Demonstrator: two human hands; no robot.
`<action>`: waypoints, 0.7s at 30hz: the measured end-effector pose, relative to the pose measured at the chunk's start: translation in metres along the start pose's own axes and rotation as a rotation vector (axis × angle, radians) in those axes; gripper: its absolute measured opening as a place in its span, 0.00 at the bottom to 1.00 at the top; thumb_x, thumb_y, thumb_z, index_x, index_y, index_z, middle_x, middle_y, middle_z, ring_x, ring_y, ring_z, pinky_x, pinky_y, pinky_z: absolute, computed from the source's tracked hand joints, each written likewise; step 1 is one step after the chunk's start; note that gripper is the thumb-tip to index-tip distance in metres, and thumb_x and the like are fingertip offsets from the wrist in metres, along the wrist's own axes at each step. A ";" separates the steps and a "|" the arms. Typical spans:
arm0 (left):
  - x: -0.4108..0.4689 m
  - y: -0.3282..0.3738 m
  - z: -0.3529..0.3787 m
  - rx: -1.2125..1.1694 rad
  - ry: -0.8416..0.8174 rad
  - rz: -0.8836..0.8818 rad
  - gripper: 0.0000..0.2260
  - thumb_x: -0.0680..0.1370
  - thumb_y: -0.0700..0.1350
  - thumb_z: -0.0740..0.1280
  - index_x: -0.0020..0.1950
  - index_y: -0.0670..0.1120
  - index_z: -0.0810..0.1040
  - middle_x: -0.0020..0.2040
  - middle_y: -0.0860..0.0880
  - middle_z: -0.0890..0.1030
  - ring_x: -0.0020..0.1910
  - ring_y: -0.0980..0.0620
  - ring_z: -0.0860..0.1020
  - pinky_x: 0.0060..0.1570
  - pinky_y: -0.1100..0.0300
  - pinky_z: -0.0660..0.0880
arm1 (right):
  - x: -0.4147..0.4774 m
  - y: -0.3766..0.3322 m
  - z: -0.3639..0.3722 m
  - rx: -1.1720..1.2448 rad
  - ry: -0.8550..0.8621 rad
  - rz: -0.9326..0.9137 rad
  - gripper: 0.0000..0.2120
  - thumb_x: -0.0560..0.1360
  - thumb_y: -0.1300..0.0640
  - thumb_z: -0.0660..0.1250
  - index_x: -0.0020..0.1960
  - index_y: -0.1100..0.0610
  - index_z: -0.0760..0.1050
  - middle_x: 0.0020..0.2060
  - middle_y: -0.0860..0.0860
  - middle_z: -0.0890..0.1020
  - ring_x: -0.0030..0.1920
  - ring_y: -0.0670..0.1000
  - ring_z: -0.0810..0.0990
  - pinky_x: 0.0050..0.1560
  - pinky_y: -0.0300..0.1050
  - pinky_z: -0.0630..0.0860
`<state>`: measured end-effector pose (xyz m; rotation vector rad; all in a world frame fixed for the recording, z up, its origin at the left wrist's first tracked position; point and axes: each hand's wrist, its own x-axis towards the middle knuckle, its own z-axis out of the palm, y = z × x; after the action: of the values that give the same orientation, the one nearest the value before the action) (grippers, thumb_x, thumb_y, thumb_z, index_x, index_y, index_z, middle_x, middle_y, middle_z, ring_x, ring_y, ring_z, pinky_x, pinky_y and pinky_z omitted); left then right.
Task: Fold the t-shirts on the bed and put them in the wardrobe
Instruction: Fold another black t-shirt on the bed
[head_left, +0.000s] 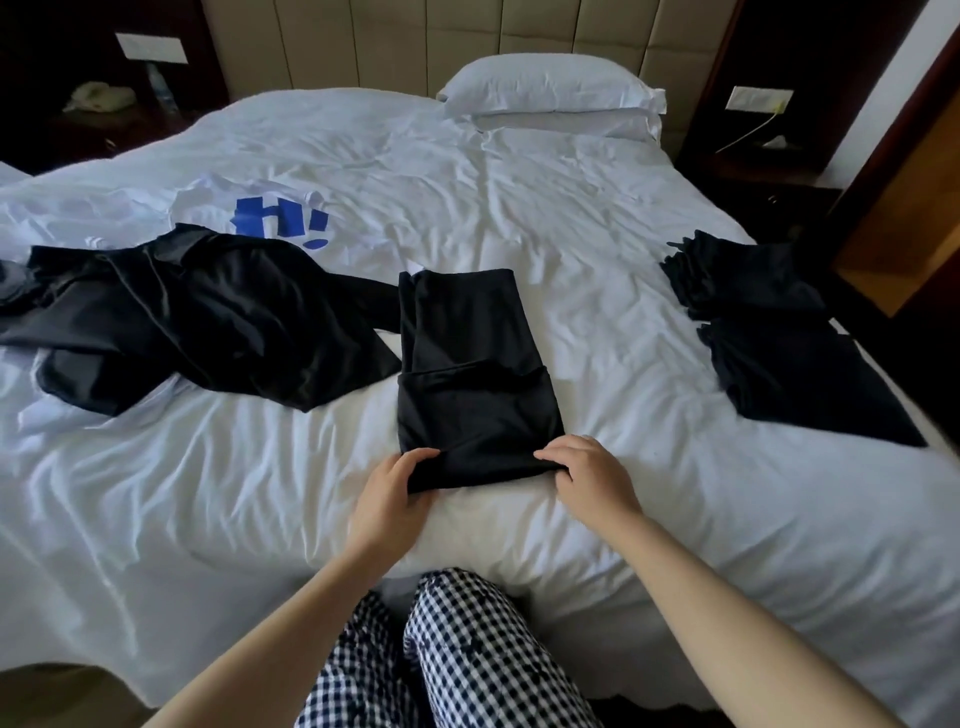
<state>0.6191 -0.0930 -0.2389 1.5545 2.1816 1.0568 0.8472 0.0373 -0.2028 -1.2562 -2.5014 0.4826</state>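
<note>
The black fabric t-shirt (467, 353), folded into a narrow strip, lies on the white-sheeted bed (571, 208) with its long axis running straight away from the person. The left hand (395, 486) and right hand (587, 473) each have a grip clamped on one near corner, level with each other, so the next fold probably carries that near edge forward along the axis.

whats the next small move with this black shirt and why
Probably fold the near edge away over the far half: the left hand and right hand grip both near corners of the black t-shirt, a long narrow strip.
</note>
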 end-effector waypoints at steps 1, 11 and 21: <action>-0.001 0.004 -0.002 0.057 0.018 0.008 0.19 0.77 0.42 0.67 0.68 0.53 0.74 0.56 0.53 0.77 0.55 0.51 0.75 0.51 0.60 0.72 | 0.002 -0.001 -0.007 -0.010 -0.012 -0.003 0.21 0.75 0.67 0.59 0.61 0.52 0.80 0.59 0.44 0.79 0.63 0.47 0.73 0.56 0.37 0.69; 0.022 0.061 -0.059 0.282 0.228 0.142 0.12 0.78 0.45 0.69 0.61 0.49 0.81 0.60 0.50 0.76 0.59 0.48 0.75 0.52 0.59 0.71 | 0.027 -0.018 -0.076 0.226 0.134 -0.032 0.10 0.77 0.60 0.66 0.54 0.50 0.82 0.46 0.43 0.81 0.39 0.44 0.75 0.42 0.37 0.70; 0.061 0.147 -0.151 -0.048 0.326 0.135 0.10 0.79 0.45 0.67 0.59 0.51 0.74 0.49 0.55 0.79 0.48 0.51 0.78 0.50 0.53 0.75 | 0.045 -0.064 -0.187 0.601 0.373 -0.164 0.08 0.74 0.63 0.71 0.46 0.52 0.76 0.40 0.45 0.79 0.40 0.43 0.78 0.43 0.34 0.72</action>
<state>0.6111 -0.0759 -0.0201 1.6229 2.2562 1.4863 0.8525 0.0679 -0.0025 -0.8078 -1.9168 0.7972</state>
